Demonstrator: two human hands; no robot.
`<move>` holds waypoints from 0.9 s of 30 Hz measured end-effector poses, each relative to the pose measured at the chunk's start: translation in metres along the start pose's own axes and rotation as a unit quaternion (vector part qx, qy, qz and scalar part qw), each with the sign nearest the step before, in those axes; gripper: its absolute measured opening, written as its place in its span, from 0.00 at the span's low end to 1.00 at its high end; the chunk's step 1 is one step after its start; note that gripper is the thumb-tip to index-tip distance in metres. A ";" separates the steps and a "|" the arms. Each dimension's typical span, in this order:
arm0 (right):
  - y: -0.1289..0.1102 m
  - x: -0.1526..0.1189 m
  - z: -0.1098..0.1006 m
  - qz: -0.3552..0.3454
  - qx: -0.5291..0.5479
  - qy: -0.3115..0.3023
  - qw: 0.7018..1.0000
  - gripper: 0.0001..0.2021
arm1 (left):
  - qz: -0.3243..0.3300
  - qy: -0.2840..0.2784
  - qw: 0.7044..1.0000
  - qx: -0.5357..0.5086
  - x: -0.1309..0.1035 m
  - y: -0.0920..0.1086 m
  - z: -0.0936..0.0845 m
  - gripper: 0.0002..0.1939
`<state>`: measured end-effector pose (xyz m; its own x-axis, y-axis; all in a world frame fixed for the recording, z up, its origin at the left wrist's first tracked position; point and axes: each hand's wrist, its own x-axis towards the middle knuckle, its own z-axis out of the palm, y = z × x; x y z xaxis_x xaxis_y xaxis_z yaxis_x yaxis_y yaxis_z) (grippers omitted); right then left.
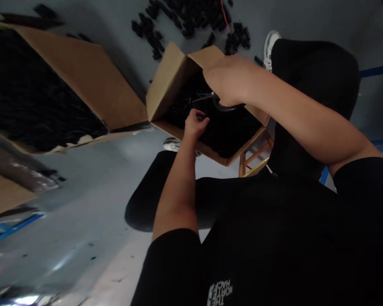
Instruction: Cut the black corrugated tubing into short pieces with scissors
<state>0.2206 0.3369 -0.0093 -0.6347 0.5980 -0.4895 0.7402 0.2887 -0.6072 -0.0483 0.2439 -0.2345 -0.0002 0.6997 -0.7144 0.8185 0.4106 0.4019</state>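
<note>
white lettering [221, 292], seemingly "the north face", on black shirt [274, 246], partly blurred

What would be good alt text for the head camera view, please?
A person's right hand holds scissors and the left hand pinches a small dark piece over an open cardboard box of black items. More black pieces lie on the grey floor; another filled box stands at left.

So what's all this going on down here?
Someone seated is working over an open cardboard box of black pieces, set between their knees. The right hand holds black-handled scissors, blades above the box, while the left hand pinches a small dark piece. More black pieces lie on the floor.
</note>
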 end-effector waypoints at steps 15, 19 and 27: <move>-0.013 0.024 0.037 0.055 0.291 -0.072 0.953 0.15 | 0.190 0.142 0.785 -0.573 -0.088 0.037 -0.090 0.30; -0.012 0.033 0.052 0.015 0.267 -0.053 0.962 0.16 | 0.173 0.138 0.796 -0.563 -0.092 0.036 -0.084 0.26; -0.020 0.041 0.051 -0.004 0.192 -0.011 0.981 0.20 | 0.160 0.163 0.788 -0.572 -0.097 0.034 -0.073 0.27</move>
<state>0.1685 0.3174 -0.0487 -0.6475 0.5789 -0.4955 0.6000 -0.0135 -0.7999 -0.0626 0.2327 -0.1094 -0.1987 0.9106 -0.3624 -0.2459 0.3116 0.9178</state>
